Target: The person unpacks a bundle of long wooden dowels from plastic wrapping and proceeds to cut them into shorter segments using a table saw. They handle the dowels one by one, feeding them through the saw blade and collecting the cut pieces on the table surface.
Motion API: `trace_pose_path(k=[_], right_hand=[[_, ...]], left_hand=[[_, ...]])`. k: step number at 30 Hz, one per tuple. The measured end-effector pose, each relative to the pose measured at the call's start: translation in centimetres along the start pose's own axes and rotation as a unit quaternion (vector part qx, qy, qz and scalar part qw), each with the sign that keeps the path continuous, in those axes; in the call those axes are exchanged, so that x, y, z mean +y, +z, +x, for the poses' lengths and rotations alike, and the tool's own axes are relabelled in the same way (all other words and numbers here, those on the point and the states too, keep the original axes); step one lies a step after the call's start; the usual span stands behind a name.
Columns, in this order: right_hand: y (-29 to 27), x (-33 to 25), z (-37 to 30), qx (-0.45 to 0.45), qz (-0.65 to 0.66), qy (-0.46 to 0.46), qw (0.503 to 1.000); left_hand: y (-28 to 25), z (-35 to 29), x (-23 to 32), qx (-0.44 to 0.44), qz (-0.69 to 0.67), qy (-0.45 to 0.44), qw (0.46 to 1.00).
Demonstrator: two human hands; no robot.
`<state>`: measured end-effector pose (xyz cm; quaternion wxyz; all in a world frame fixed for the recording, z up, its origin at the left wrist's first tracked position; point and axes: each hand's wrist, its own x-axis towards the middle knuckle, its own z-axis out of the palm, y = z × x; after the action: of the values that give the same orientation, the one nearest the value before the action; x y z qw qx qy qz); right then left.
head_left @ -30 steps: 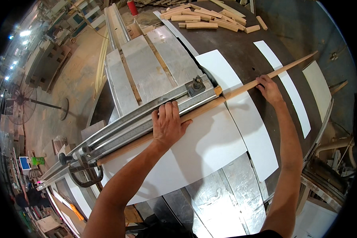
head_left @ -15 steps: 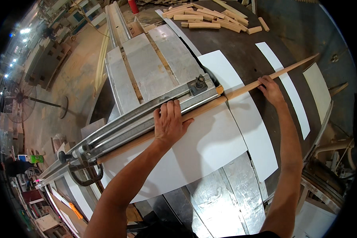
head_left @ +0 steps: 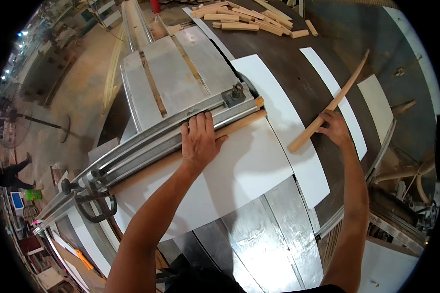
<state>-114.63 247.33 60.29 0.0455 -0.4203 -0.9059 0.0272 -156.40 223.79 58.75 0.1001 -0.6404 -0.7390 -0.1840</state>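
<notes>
A long wooden strip lies along the metal fence of a sliding table saw, on a white board. My left hand grips over the fence, fingers curled on top and thumb against the strip, pressing the two together. In my right hand is a separate tapered wooden piece, pinched between thumb and fingers. This piece slants over a second white panel, its wide end toward me and its thin tip pointing away. A gap separates it from the strip's end.
Several short cut wood pieces are heaped at the far side of the dark table. A narrow white strip lies at the right. A black clamp handle sticks out at the fence's left end. A fan and another person are at far left.
My right hand has turned the tapered piece away from the strip's end, and its wide end has swung toward me. My left hand keeps its grip on the fence and strip.
</notes>
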Motion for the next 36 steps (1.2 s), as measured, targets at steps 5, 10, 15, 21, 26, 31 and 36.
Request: trace_pose_path(k=[5, 10, 15, 21, 26, 31, 36], right_hand=[[0.4, -1.1, -1.0, -0.002, 0.023, -0.019, 1.0], [0.6, -2.4, -1.1, 0.015, 0.009, -0.013, 1.0], [0.6, -3.9, -0.2, 0.004, 0.004, -0.013, 1.0], [0.6, -5.6, 0.1, -0.017, 0.01, 0.01, 1.0], [-0.3, -9.9, -0.5, -0.049, -0.051, -0.002, 0.997], [-0.5, -9.9, -4.5, -0.055, -0.01, -0.019, 0.998], [-2.6, -13.1, -8.2, -0.002, 0.021, -0.048, 0.999]], left_hand=[[0.1, -0.1, -0.1, 0.008, -0.012, -0.001, 1.0], [0.0, -0.1, -0.1, 0.011, -0.024, 0.004, 1.0], [0.1, -0.2, -0.3, 0.008, -0.025, -0.002, 1.0], [-0.3, -0.5, -0.3, -0.007, -0.017, 0.012, 1.0], [-1.5, -2.9, -2.1, -0.045, 0.015, 0.061, 0.997], [-2.7, -9.6, -5.2, -0.082, -0.071, 0.127, 0.986], [-4.6, -12.6, -4.7, -0.111, -0.1, -0.048, 0.988]])
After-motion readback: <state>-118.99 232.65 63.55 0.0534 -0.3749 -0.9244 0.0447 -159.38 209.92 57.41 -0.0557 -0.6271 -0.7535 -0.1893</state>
